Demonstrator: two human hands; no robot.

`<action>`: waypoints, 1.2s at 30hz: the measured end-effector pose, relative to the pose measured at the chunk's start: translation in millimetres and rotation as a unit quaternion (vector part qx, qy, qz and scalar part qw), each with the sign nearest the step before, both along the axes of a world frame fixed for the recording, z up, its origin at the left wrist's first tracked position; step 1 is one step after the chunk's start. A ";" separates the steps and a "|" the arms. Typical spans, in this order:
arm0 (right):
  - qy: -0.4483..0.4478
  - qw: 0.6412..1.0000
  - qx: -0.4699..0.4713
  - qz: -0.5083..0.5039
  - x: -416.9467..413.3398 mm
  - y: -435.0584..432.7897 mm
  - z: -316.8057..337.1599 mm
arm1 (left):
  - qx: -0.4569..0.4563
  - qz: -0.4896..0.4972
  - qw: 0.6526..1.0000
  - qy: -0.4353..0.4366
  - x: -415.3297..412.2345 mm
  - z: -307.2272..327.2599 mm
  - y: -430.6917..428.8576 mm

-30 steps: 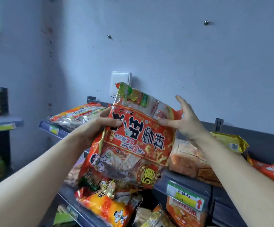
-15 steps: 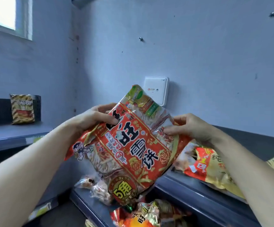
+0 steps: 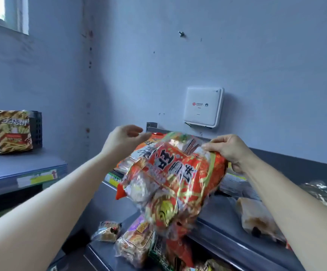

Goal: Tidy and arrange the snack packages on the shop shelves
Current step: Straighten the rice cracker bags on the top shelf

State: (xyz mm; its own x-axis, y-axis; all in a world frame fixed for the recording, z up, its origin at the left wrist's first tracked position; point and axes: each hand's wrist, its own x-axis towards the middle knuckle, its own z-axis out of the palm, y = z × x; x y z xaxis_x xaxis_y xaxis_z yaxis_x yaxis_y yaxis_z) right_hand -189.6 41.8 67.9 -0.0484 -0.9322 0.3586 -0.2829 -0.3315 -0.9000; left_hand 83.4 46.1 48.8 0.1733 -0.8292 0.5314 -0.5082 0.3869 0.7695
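Wht router box [image 3: 203, 107] on wall [image 3: 256, 55], window [image 3: 4, 12] top L.

Right hand [image 3: 229, 151] pinching red snack bag [image 3: 175, 184], left hand [image 3: 122, 142] loose

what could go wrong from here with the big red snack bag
1. Only the right hand pinches the red snack bag at its top edge, while the left hand is open near it; the bag could slip from that one grip.
2. It hangs tilted over the small packages on the lower shelf, so a drop could crush or scatter them.
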 end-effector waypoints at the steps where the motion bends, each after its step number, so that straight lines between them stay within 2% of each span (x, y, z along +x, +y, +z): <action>1: -0.036 0.999 -0.014 -0.017 0.3 -7.0 2.6 | 0.008 0.033 0.999 0.012 1.9 -1.5 -9.4; 3: -0.086 0.994 -0.053 -0.038 2.5 -18.2 8.0 | 0.066 0.057 0.994 0.065 2.3 0.1 -24.5; 6: -0.113 0.986 -0.111 -0.058 12.1 -34.2 13.4 | 0.158 0.002 0.966 0.206 0.9 7.0 -37.6; 9: -0.142 0.971 -0.162 -0.103 25.4 -53.0 14.9 | 0.193 -0.008 0.948 0.254 4.2 4.8 -56.4; 11: -0.164 0.965 -0.159 -0.127 34.3 -66.1 10.2 | 0.221 -0.042 0.943 0.246 8.2 3.2 -67.2; 13: -0.168 0.971 -0.116 -0.125 41.1 -77.8 2.0 | 0.262 -0.108 0.941 0.185 9.3 1.2 -75.8; 15: -0.153 0.980 -0.059 -0.109 41.1 -85.9 -1.8 | 0.242 -0.110 0.955 0.131 8.5 -3.9 -92.0; 17: -0.108 0.990 -0.006 -0.088 36.7 -90.2 -0.1 | 0.170 -0.052 0.983 0.034 3.4 -5.5 -104.3; 19: -0.059 0.995 0.036 -0.074 34.3 -94.6 -0.4 | 0.057 -0.019 0.991 -0.119 -3.6 -2.5 -108.5; 20: -0.044 0.995 0.052 -0.072 35.3 -95.9 -1.5 | 0.011 -0.060 0.983 -0.176 -6.2 -0.7 -110.3; 22: -0.036 0.994 0.066 -0.075 39.5 -100.4 -4.0 | 0.001 -0.151 0.936 -0.319 -11.4 0.7 -116.5; 24: -0.062 0.993 0.073 -0.072 43.9 -103.7 -3.5 | 0.000 -0.108 0.862 -0.495 -12.9 -4.7 -124.9; 25: -0.089 0.991 0.082 -0.060 43.3 -107.6 -3.7 | -0.020 -0.072 0.844 -0.531 -11.7 -8.5 -129.1; 28: -0.163 0.976 0.141 -0.038 40.9 -115.9 -5.4 | -0.088 -0.045 0.864 -0.493 -1.4 -13.0 -138.1; 31: -0.111 0.960 0.249 -0.065 42.4 -119.5 -18.7 | -0.112 -0.075 0.891 -0.434 10.2 -14.3 -144.5; 33: -0.113 0.944 0.307 -0.035 49.9 -120.3 -31.8 | -0.123 -0.075 0.895 -0.421 15.0 -16.0 -148.2; 36: -0.142 0.936 0.321 0.026 61.6 -133.8 -43.7 | -0.141 -0.074 0.898 -0.411 18.7 -21.8 -151.3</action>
State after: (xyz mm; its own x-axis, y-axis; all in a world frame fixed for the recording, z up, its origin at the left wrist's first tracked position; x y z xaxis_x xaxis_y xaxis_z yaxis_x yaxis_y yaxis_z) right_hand -128.0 -92.0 24.2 -0.0046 -0.9552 -0.2960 -0.0005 0.2960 -0.9552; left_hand 102.1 -105.2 27.0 -0.4738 -0.6240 0.6214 -0.7871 0.6165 0.0189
